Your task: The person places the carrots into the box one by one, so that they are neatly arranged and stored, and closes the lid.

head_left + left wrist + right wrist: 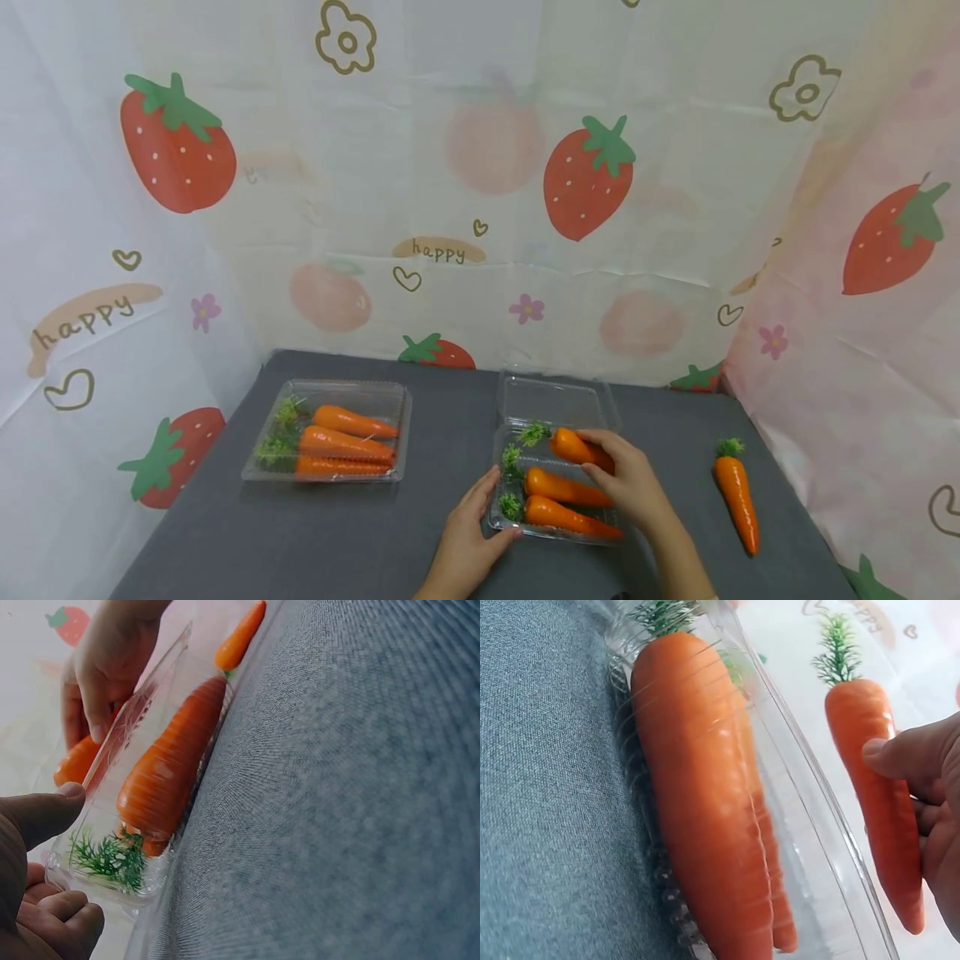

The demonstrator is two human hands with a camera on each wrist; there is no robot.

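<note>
My right hand (626,475) grips an orange carrot (877,795) with a green feathery top, thumb on one side and fingers on the other. In the head view this carrot (573,447) is above the back part of an open clear plastic container (555,537). Two more carrots (566,487) lie inside, leafy ends to the left. My left hand (468,533) holds the container's near left corner. From the left wrist, its thumb (45,814) is seen at the rim, with curled fingers (64,919) by the end wall.
On the left stands another clear container (401,417) with several carrots inside. A loose carrot (737,500) lies on the grey table (337,542) at the right. The open container's lid (555,400) leans back behind it. Strawberry-printed curtains (480,167) enclose the table.
</note>
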